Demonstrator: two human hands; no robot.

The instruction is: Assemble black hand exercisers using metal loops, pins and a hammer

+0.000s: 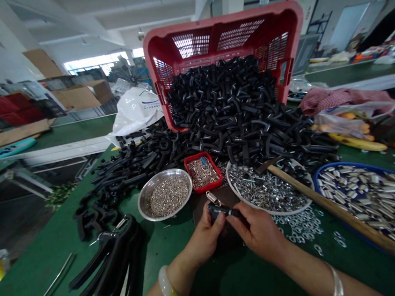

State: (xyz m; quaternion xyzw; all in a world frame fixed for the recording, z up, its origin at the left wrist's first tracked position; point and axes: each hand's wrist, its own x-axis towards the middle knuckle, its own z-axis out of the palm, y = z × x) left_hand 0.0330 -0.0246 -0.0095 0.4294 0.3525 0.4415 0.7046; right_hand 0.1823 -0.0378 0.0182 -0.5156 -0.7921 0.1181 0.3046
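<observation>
My left hand (206, 235) and my right hand (260, 232) are both closed on one small black handle piece (216, 210), pinching it from either side. A metal coil spring (212, 197) sticks up from its left end. The fingers hide part of the piece. Under the hands lies a dark flat plate (200, 210). Just beyond them stand a metal bowl (143, 209) of tiny metal pins, a red tray (217, 184) of longer pins with a blue item in it, and a white dish (270, 207) heaped with metal hardware.
A tipped red crate (223, 21) spills black handle parts (220, 98) across the table. Finished-looking black handles (107, 266) lie at left, near a yellow-handled screwdriver (53, 285). A wooden-handled hammer (334, 209) rests across the white dish and a blue tray (316, 179) of metal sleeves. Loose links (299, 226) lie nearby.
</observation>
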